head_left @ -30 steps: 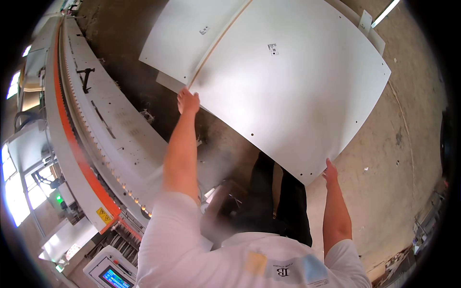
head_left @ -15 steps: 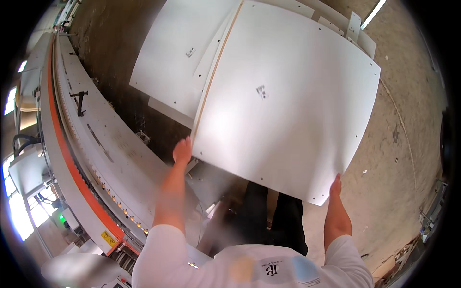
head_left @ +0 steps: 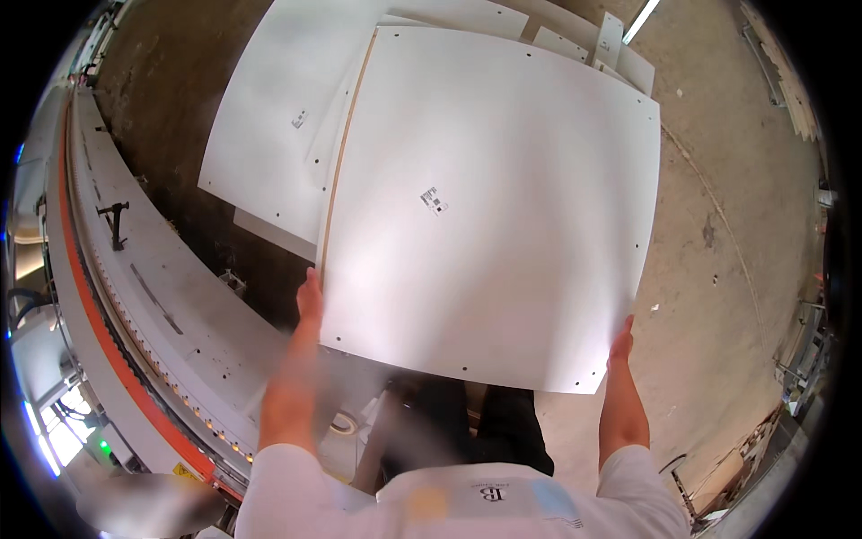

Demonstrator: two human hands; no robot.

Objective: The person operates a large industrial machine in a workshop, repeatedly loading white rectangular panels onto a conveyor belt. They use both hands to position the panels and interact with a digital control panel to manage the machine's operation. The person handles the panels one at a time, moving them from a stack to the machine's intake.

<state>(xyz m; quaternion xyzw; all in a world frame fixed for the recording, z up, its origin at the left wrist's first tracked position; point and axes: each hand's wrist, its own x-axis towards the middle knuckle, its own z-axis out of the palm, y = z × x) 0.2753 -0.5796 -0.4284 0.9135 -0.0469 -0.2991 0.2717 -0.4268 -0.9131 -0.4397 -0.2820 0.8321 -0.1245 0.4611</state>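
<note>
A large white panel [head_left: 512, 242] with small drilled holes near its borders and a printed label in the middle lies between my two hands. Its left edge shows a bare brown strip. My left hand [head_left: 310, 301] grips this edge close to the near corner. At the opposite edge, also near the front, my right hand [head_left: 621, 343] is closed on the board. The fingers of both hands are partly hidden by the panel. Beneath and to the left, a second white panel [head_left: 260, 117] with a label shows.
A long machine [head_left: 148, 305] with an orange stripe runs down the left side. Smaller white boards [head_left: 608, 40] stick out past the far edge. A tape roll [head_left: 343, 422] sits near my legs. Bare concrete floor [head_left: 718, 260] extends right; boards [head_left: 781, 72] lie farther off.
The top panel has turned slightly anticlockwise, its near edge now more level across my body. Both hands have moved with it, and the whole view has shifted.
</note>
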